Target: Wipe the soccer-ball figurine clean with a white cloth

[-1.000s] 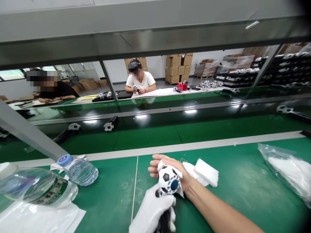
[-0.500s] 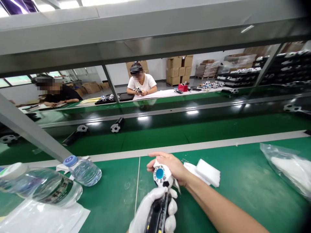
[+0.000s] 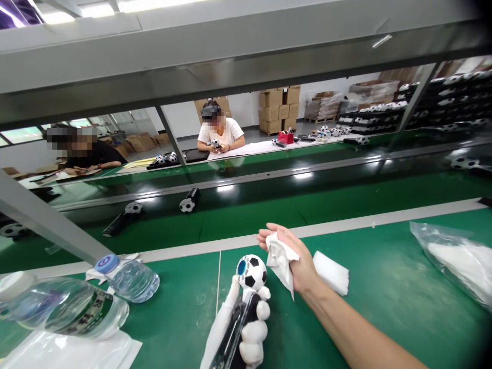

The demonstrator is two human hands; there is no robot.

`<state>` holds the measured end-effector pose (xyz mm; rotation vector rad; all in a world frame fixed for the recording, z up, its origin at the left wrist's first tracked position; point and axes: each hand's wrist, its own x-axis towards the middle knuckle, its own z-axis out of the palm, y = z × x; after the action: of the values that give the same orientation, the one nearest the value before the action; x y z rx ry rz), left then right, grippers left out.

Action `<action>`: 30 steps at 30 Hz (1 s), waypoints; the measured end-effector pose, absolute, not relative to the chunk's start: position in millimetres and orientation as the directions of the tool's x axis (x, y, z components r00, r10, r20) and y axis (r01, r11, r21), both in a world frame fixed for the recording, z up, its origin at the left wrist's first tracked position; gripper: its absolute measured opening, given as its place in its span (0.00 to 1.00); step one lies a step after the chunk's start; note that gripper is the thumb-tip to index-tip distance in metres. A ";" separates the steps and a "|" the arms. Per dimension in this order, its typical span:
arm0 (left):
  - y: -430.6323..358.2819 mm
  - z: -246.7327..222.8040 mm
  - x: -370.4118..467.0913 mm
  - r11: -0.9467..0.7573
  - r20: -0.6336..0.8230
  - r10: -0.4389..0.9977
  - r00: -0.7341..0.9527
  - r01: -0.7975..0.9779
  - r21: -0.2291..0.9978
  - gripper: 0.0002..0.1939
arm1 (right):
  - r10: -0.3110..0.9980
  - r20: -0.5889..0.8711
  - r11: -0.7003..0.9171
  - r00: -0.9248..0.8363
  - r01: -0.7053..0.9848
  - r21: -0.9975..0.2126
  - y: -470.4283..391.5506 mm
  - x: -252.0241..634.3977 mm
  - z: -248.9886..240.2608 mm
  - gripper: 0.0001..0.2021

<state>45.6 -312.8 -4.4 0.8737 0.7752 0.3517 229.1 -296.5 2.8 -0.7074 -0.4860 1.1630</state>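
Note:
A white glove covers my left hand [image 3: 249, 328], whose fingers wrap round the black handle of a football-headed device [image 3: 252, 272]. The ball-shaped head, white with black patches, points up and shows a blue round face on its left side. Just right of the head, my bare right hand [image 3: 298, 256] holds a crumpled white cloth [image 3: 280, 259] against its palm, apart from the ball. Behind that wrist a folded white pad [image 3: 331, 273] lies on the green table [image 3: 376, 307].
Two water bottles [image 3: 132, 279] [image 3: 65, 305] lie at the left by a white plastic sheet [image 3: 77, 351]. A clear bag [image 3: 457, 261] lies at the right. Beyond the table edge, a green belt [image 3: 238, 220] carries football-headed devices [image 3: 187, 204]. Two people sit across, one in a white shirt [image 3: 226, 134].
My right hand and the cloth have moved right, away from the ball head. My left hand has turned the device, so its blue face now points left.

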 end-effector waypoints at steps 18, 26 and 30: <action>-314.6 -9.2 47.6 0.834 -0.332 0.411 0.849 -0.204 0.512 0.14 | 0.961 -0.049 0.020 0.272 -0.247 -0.969 -281.0 233.4 -3.3 0.16; -319.4 -13.3 56.2 0.898 -0.290 0.376 0.880 -0.270 0.347 0.14 | 0.940 0.124 -0.182 0.319 0.772 -0.609 -368.2 330.2 -16.2 0.18; -329.1 -10.3 52.0 0.902 -0.303 0.399 0.866 -0.310 0.300 0.15 | 0.957 -0.039 -0.281 0.287 0.888 -0.365 -384.6 345.2 -41.3 0.22</action>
<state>52.0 -329.1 -10.3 0.2466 0.3680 0.3752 345.2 -384.6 -41.3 -2.2869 -1.6881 0.3654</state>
